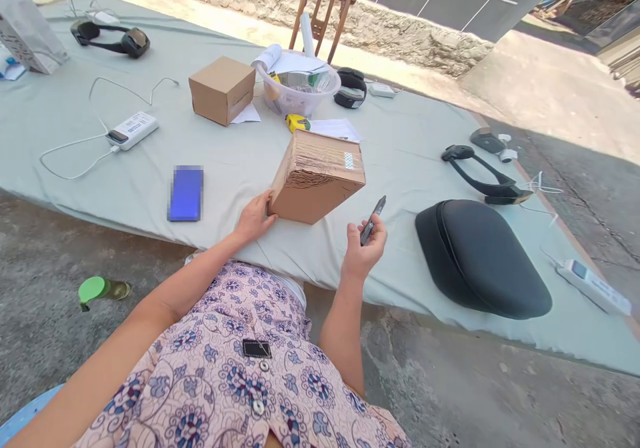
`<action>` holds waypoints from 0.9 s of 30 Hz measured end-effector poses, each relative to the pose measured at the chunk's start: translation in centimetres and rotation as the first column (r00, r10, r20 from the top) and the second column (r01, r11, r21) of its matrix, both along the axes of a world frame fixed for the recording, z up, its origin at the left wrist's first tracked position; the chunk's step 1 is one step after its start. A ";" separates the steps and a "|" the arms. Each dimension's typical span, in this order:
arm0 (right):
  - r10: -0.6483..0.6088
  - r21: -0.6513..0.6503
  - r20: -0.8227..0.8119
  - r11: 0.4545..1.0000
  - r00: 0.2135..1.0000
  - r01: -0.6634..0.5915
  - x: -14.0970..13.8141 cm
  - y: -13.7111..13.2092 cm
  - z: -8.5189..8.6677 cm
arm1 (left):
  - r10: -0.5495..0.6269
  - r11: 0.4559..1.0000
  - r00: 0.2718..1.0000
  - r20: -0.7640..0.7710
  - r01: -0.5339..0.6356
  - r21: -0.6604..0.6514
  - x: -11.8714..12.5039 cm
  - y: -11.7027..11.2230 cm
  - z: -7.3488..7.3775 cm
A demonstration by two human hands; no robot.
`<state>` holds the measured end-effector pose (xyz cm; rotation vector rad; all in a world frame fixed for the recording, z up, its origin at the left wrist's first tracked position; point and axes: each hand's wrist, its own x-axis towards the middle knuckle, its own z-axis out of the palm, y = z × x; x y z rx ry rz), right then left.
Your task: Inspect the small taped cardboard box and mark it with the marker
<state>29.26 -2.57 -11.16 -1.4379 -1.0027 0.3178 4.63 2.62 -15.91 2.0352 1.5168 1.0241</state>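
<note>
A brown cardboard box [320, 175] stands tilted near the front edge of the cloth-covered table. Dark scribbled lines run over its upper side, and a small white label sits near the right end. My left hand [254, 219] grips the lower left corner of this box, thumb and fingers at its edge. In my right hand [366, 245], just right of the box, is a dark pen [374, 219], its narrow end pointing up and away from me. The pen does not touch the box.
Behind the box are a yellow tape measure [297, 123], a plastic basket [280, 98] and a smaller cardboard box [220, 88]. A blurred blue rectangle [186, 195] lies left. A black case [483, 258] and a headset [480, 178] lie right; a white power bank [134, 130] lies left.
</note>
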 end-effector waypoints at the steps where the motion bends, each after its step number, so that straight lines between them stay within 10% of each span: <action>1: 0.000 0.071 0.018 0.997 1.000 -0.001 -0.3 -0.5 1.1 | 0.005 1.000 1.000 0.008 -0.005 -0.006 0.0 0.0 0.0; 7: -0.086 0.500 0.161 0.866 0.983 -0.006 -4.6 -2.7 5.5 | 0.022 1.000 1.000 0.014 -0.021 -0.017 0.1 0.2 -0.2; 16: 0.288 0.264 0.531 0.837 0.797 -0.479 -9.0 -2.1 5.2 | 0.002 0.999 1.000 0.009 -0.002 0.034 0.1 0.3 -0.7; 24: -0.185 0.527 0.283 0.850 0.941 0.009 -6.5 -1.9 5.5 | -0.004 1.000 1.000 -0.001 0.004 0.021 0.0 0.3 -0.5; 27: -0.195 0.548 0.288 0.836 0.938 0.006 -7.0 -1.6 6.3 | -0.006 1.000 1.000 -0.008 0.006 0.022 0.0 0.2 -0.3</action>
